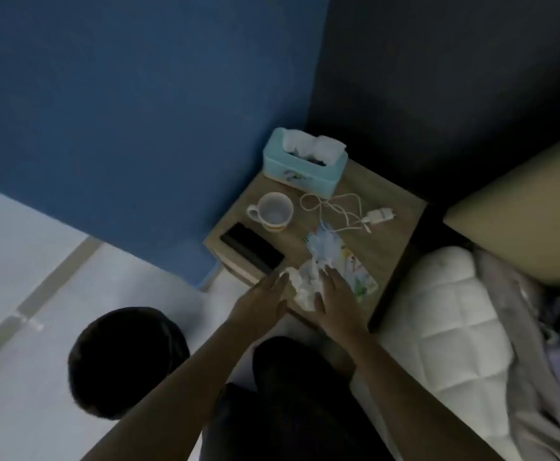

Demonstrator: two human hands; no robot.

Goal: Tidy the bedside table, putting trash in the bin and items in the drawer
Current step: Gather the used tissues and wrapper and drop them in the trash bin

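A crumpled white tissue (302, 287) lies at the front edge of the wooden bedside table (395, 207). My left hand (258, 302) rests against its left side and my right hand (337, 299) against its right side, fingers spread around it. Just behind it sit a bluish crumpled wrapper (326, 245) and a flat printed packet (360, 272), which my right hand partly covers. Farther back are a white mug (273, 211), a black phone (252, 250), a white charger with a coiled cable (376, 216) and a teal tissue box (305, 163).
A black round bin (127, 362) stands on the pale floor to the left of my knees. A bed with a white quilted cover (451, 321) lies along the table's right side. Blue and dark walls meet behind the table.
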